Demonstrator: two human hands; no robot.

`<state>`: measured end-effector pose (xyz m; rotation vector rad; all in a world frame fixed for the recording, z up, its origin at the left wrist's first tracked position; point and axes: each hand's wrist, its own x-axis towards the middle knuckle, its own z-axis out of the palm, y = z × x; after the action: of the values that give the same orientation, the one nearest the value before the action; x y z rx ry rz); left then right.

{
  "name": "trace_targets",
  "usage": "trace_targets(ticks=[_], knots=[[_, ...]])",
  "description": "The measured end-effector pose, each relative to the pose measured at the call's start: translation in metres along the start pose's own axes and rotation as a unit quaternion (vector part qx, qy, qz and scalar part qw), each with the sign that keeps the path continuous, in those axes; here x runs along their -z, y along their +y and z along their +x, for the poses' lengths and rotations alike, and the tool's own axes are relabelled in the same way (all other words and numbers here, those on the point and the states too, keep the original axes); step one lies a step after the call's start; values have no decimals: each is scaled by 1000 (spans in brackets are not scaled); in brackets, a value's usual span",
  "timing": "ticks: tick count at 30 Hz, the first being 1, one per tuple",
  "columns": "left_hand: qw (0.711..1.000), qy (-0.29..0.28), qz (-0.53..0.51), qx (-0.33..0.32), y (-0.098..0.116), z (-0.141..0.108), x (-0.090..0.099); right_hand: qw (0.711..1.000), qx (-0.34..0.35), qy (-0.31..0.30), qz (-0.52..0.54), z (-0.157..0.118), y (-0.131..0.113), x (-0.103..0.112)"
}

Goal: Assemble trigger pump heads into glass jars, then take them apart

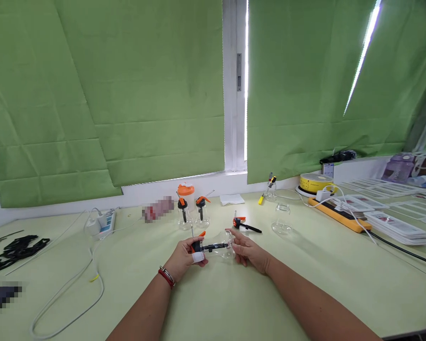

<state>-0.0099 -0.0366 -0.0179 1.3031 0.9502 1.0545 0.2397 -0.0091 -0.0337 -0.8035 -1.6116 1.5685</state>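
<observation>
A glass bottle [218, 240] is held on its side over the middle of the desk [135, 260], base toward the right edge. A black-and-orange spout top [196, 246] sits at its mouth, with the black tube inside; whether it is fully seated cannot be told. The left hand [182, 258] is clasped round the top and neck; the right hand [250, 251] has its fingers wrapped about the base.

Beyond, toward the far edge, two fitted bottles stand upright side by side, a left one [185, 219] and a right one [202, 219]; these appear complete. Unfitted items remain: a loose spout top [246, 226] lying just beyond the right hand and a bare glass bottle [281, 220] standing farther right.

The near edge side gives both hands room, in this judgement. Sideways travel is limited by a white cable [101, 289] looping toward the left near corner and, along the right edge, an orange power strip [339, 214] and a stack of cards [395, 227].
</observation>
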Motion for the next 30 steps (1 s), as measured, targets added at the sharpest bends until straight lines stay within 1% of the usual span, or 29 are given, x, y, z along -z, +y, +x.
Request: trace_targets(ticks=[16, 20, 23, 26, 28, 30], knots=[[1000, 20, 15, 2, -4, 2, -1, 997, -50, 13, 51, 5, 0, -2], [999, 21, 40, -2, 0, 1, -2, 998, -45, 7, 54, 6, 1, -2], [997, 25, 75, -14, 6, -1, -2, 999, -40, 7, 35, 6, 3, -3], [992, 44, 114, -35, 15, -4, -1, 1000, -11, 11, -26, 6, 4, -5], [987, 54, 140, -62, 20, -7, -1, 993, 45, 19, -108, 6, 4, -7], [977, 59, 176, -107, 23, -10, -4, 970, 123, 27, -206, 5, 4, -11]])
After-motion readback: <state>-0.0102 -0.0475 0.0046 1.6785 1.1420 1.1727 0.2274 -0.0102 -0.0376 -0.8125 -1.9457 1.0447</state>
